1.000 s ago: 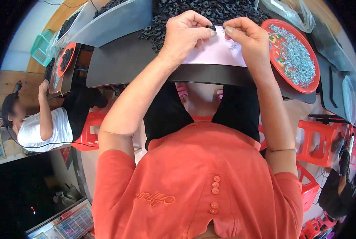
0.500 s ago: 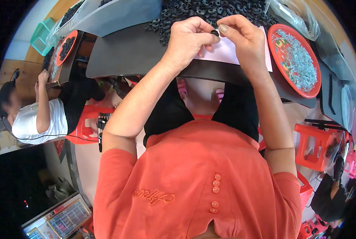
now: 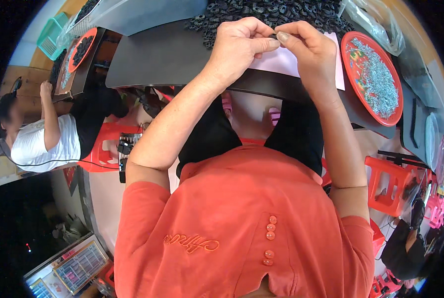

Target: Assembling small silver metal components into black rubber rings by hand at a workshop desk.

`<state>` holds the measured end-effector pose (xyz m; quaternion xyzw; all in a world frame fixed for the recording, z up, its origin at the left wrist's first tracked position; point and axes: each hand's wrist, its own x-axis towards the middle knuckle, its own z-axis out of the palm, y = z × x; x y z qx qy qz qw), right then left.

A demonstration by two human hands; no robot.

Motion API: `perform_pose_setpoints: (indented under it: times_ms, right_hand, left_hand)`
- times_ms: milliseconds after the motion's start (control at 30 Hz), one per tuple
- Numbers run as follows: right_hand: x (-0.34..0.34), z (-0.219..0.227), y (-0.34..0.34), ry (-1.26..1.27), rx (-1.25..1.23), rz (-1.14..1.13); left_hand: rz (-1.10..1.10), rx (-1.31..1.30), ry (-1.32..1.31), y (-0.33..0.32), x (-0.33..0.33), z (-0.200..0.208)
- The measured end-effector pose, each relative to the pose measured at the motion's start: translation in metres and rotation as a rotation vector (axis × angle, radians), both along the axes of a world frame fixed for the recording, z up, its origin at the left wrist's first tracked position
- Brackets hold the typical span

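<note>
Work seems midway on one black part (image 3: 273, 36), held above far edge of paper (image 3: 281, 62). Left hand (image 3: 237, 44): fingers pinched on part. Right hand (image 3: 315, 54): fingers drawn together beside it, contents hidden. Much seems left: big black pile (image 3: 281, 11) beyond paper, silvery bits (image 3: 378, 82) on red plate (image 3: 401, 99) right of paper. Finished pieces: cannot tell. Part small, dark, mostly covered.

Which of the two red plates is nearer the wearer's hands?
The right plate, bearing silvery pieces, beyond the right hand. The left plate holds black pieces and sits farther off, near the co-worker.
</note>
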<state>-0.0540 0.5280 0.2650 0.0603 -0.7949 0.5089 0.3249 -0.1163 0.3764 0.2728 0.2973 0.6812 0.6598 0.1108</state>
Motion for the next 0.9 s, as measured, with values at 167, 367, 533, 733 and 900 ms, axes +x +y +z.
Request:
perform_pose_setpoints:
  times_ms: [167, 367, 533, 733, 900]
  right_hand:
    - [0.01, -0.006, -0.001, 0.149, 0.413, 0.037]
    - [0.003, 0.005, 0.025, -0.025, 0.476, -0.171]
    - [-0.024, -0.002, 0.008, -0.122, 0.818, -0.133]
    - [-0.025, -0.001, 0.0, -0.166, 0.9, -0.097]
    - [-0.028, -0.008, 0.0, -0.164, 0.918, -0.081]
  left_hand:
    - [0.045, 0.083, -0.203, -0.018, -0.001, 0.001]
    - [0.161, 0.249, -0.119, -0.045, -0.016, -0.007]
    - [0.139, 0.264, -0.173, -0.038, -0.011, -0.02]
    - [0.17, 0.199, -0.139, -0.041, -0.01, -0.027]
    - [0.159, 0.149, -0.146, -0.04, -0.011, -0.029]
